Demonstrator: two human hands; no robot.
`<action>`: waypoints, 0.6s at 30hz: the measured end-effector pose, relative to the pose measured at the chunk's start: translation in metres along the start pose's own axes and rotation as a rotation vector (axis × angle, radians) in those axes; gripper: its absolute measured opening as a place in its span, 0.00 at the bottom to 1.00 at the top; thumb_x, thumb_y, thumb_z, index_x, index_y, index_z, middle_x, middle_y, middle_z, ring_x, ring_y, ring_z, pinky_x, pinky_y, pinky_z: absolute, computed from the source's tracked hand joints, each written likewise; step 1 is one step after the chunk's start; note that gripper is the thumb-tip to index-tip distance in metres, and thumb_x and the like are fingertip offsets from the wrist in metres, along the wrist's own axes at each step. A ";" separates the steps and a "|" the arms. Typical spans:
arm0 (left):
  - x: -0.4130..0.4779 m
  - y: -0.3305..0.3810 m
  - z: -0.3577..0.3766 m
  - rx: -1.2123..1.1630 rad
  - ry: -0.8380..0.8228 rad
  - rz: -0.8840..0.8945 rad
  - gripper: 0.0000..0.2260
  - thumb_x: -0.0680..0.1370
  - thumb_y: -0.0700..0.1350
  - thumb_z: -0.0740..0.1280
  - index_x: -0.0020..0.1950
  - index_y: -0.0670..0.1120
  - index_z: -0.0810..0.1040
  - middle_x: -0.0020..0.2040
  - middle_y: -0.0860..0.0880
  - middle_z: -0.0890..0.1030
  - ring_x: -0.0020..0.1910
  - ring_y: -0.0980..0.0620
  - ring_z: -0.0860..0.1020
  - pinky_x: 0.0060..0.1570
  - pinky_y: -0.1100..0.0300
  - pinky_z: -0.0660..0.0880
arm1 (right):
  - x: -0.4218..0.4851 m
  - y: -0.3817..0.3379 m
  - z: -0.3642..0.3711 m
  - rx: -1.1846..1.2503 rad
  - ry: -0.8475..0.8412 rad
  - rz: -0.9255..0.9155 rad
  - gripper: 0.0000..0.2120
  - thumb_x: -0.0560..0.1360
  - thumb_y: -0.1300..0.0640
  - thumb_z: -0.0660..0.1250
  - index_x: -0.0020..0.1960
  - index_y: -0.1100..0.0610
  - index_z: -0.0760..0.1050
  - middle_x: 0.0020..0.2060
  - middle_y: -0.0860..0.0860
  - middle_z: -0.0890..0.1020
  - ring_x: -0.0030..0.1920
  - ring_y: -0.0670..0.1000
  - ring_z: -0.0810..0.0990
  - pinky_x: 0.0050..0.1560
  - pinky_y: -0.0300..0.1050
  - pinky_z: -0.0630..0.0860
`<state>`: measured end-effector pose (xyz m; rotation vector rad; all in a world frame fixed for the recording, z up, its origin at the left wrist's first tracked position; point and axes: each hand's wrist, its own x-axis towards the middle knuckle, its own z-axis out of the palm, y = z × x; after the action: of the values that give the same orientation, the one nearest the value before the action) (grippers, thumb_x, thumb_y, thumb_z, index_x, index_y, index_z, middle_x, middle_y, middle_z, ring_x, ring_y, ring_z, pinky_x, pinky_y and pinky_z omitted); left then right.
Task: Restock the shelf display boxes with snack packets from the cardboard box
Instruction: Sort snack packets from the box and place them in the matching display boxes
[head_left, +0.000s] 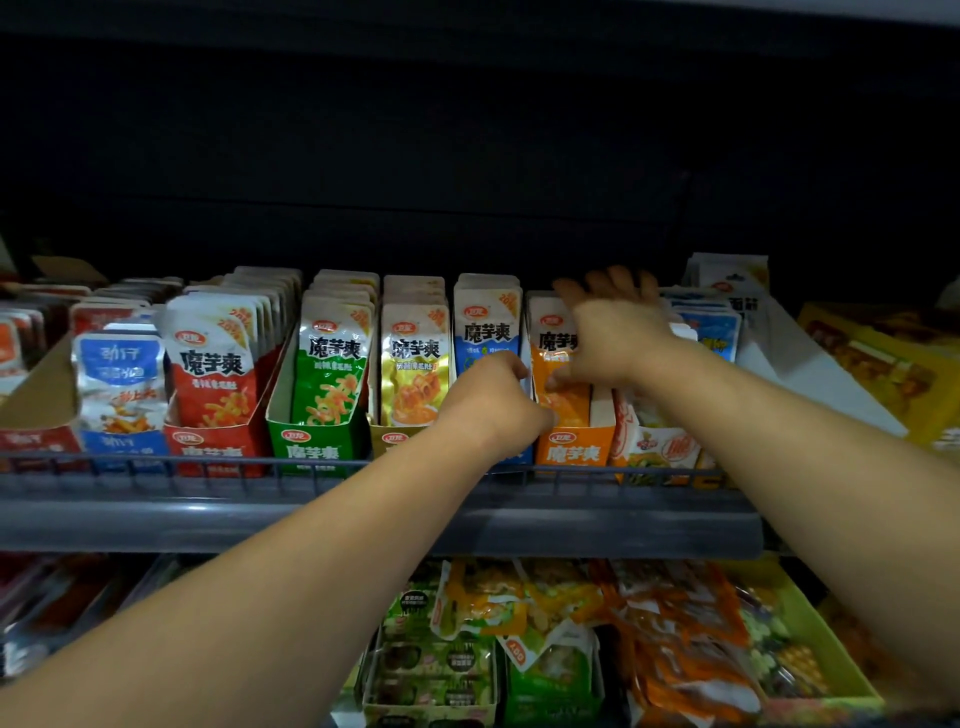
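A row of display boxes stands on the upper shelf: red (218, 441), green (317, 441), yellow (387, 439), blue, and orange (574, 447). My right hand (613, 332) lies with fingers spread over the top of the orange packets (553, 343) in the orange box, thumb pressing the front packet. My left hand (493, 400) is curled in front of the blue packets (485, 322), its fingertips at the edge between the blue and orange boxes. What those fingers hold is hidden. No cardboard box is in view.
A grey wire rail (208, 467) runs along the shelf's front edge. More packets stand at the far left (119, 384) and blue-white ones at the right (711, 322). Yellow boxes (883, 364) lie far right. The lower shelf holds loose orange and green packets (571, 623).
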<state>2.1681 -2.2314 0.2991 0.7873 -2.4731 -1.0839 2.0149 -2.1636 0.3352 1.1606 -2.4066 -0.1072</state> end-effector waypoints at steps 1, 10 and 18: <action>-0.001 0.000 0.001 0.009 0.009 0.008 0.28 0.76 0.49 0.75 0.74 0.50 0.69 0.63 0.47 0.79 0.58 0.45 0.80 0.59 0.48 0.80 | -0.001 0.002 -0.002 0.009 0.008 -0.001 0.54 0.61 0.31 0.75 0.78 0.46 0.54 0.75 0.53 0.64 0.76 0.60 0.55 0.75 0.61 0.51; -0.007 -0.003 0.004 -0.001 0.086 0.073 0.27 0.78 0.51 0.74 0.74 0.49 0.69 0.53 0.50 0.80 0.47 0.52 0.80 0.47 0.57 0.78 | -0.019 0.008 -0.011 0.060 0.086 -0.012 0.44 0.66 0.36 0.75 0.76 0.46 0.62 0.72 0.51 0.70 0.74 0.58 0.62 0.74 0.59 0.57; -0.029 -0.020 -0.011 -0.245 0.238 0.241 0.18 0.78 0.45 0.73 0.66 0.48 0.75 0.51 0.54 0.77 0.53 0.54 0.78 0.59 0.54 0.79 | -0.078 0.007 -0.029 0.237 0.221 -0.053 0.30 0.73 0.38 0.69 0.71 0.49 0.70 0.64 0.49 0.76 0.68 0.54 0.69 0.68 0.55 0.63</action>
<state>2.2034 -2.2308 0.2892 0.4973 -2.1216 -1.1058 2.0648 -2.0964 0.3335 1.2670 -2.2369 0.2835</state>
